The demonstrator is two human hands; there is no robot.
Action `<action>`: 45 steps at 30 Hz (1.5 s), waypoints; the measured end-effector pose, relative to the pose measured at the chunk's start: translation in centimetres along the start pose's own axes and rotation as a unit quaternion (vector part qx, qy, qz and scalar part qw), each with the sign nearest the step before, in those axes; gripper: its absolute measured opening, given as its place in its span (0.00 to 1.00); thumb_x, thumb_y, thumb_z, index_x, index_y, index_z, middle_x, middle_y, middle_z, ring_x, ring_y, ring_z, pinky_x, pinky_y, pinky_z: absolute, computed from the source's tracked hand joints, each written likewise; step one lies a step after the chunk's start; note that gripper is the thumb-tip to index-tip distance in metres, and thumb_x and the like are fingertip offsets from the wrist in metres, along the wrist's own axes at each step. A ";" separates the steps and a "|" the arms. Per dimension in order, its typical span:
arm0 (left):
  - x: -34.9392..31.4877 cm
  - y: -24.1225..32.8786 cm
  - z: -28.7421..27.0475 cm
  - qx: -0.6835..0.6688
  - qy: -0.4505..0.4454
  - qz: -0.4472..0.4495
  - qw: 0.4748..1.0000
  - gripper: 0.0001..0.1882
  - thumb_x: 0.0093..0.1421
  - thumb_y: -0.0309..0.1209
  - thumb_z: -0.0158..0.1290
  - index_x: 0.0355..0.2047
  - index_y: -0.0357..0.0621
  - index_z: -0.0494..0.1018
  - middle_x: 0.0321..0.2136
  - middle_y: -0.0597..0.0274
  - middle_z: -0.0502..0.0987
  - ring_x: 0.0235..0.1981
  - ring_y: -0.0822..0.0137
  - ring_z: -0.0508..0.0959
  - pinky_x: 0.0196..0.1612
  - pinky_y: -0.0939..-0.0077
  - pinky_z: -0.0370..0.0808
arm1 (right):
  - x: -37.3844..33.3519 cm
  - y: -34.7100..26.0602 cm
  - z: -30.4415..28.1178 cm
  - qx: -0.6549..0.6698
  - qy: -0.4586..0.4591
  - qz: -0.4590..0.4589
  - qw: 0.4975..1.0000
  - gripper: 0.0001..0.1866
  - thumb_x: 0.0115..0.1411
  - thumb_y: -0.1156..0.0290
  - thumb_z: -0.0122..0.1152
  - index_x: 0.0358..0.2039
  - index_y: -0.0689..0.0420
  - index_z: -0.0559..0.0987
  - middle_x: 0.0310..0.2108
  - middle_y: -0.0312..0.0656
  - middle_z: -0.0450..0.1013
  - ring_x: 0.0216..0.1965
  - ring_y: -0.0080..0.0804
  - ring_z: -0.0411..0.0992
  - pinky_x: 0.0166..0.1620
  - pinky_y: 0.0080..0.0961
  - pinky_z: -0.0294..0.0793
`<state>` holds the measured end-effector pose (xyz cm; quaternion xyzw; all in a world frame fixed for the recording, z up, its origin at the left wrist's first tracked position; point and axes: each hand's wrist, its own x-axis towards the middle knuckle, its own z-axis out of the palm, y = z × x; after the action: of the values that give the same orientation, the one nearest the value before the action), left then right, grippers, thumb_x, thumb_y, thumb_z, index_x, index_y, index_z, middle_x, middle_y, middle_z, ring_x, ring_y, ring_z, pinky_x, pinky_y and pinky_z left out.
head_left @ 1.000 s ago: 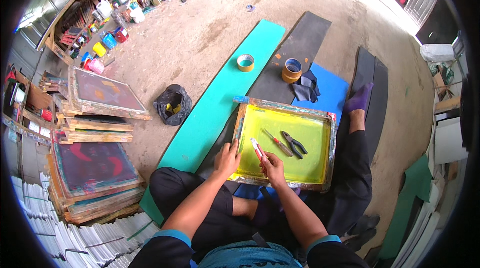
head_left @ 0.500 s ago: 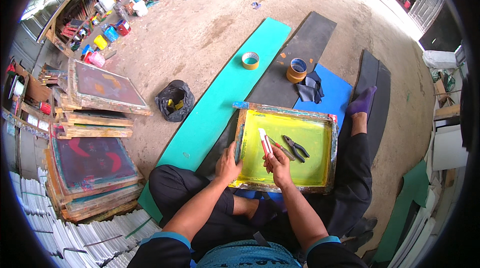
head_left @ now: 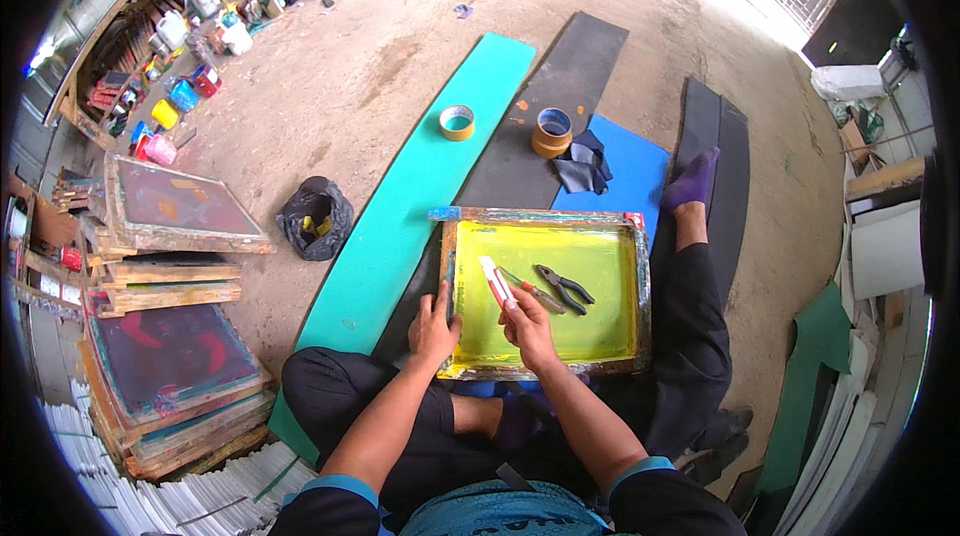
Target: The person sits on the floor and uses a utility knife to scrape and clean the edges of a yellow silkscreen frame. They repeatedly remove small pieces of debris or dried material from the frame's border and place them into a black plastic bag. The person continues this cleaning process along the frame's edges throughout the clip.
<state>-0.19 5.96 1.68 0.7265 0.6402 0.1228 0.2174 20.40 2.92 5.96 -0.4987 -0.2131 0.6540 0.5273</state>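
Note:
A wooden screen-printing frame with yellow mesh lies across my lap. My left hand grips its left side, the thumb at the inner edge and fingers along the outside. Over the mesh, my right hand is closed around a slim red-and-white utility knife, whose white end points up and left; the fingers hide its lower part. Beside that hand a screwdriver with a translucent handle rests on the mesh. Pliers with black handles lie just right of the screwdriver.
Tape rolls sit on green and black mats. Dark cloth lies on a blue sheet. At left are a black plastic bag and stacked frames; paint containers line the far left.
The whole view has shifted, so the scene sits farther left in the picture. The knife leans slightly more to the left in my right hand. My left hand stays on the frame's side.

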 end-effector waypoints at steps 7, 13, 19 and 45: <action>0.1 -0.3 0.5 -0.004 0.008 0.005 1.000 0.42 0.62 0.38 0.59 0.74 0.50 0.55 0.54 0.45 0.67 0.49 0.42 0.79 0.48 0.50 0.79 | -0.2 -0.7 -0.3 -0.013 -0.001 -0.008 1.000 0.23 0.75 0.66 0.53 0.67 0.59 0.70 0.30 0.34 0.71 0.22 0.15 0.62 0.25 0.16 0.62; 0.0 0.0 0.5 -0.017 0.029 0.027 0.999 0.40 0.62 0.35 0.59 0.73 0.45 0.58 0.50 0.47 0.69 0.47 0.45 0.79 0.44 0.51 0.79 | -0.2 -1.2 -1.2 -0.002 -0.027 -0.032 0.999 0.25 0.75 0.69 0.51 0.70 0.57 0.67 0.33 0.34 0.71 0.24 0.16 0.63 0.28 0.17 0.64; -0.1 0.5 -0.4 -0.036 0.019 0.018 0.999 0.37 0.63 0.32 0.58 0.71 0.43 0.60 0.50 0.46 0.71 0.48 0.42 0.78 0.47 0.52 0.78 | -0.1 -1.9 -1.1 0.024 -0.070 -0.022 0.997 0.28 0.75 0.70 0.49 0.74 0.54 0.60 0.38 0.33 0.72 0.29 0.17 0.66 0.30 0.16 0.65; 1.8 -0.5 1.1 -0.096 0.075 0.026 0.992 0.40 0.58 0.35 0.63 0.69 0.38 0.62 0.47 0.46 0.72 0.47 0.44 0.78 0.45 0.53 0.78 | 20.3 -7.2 -4.5 -0.288 0.143 -0.168 0.932 0.15 0.68 0.72 0.62 0.52 0.62 0.80 0.33 0.43 0.80 0.32 0.31 0.80 0.34 0.30 0.78</action>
<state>0.19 7.63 0.26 0.7077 0.6205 0.2434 0.2340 28.91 22.70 1.22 -0.6742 -0.3958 0.3881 0.4880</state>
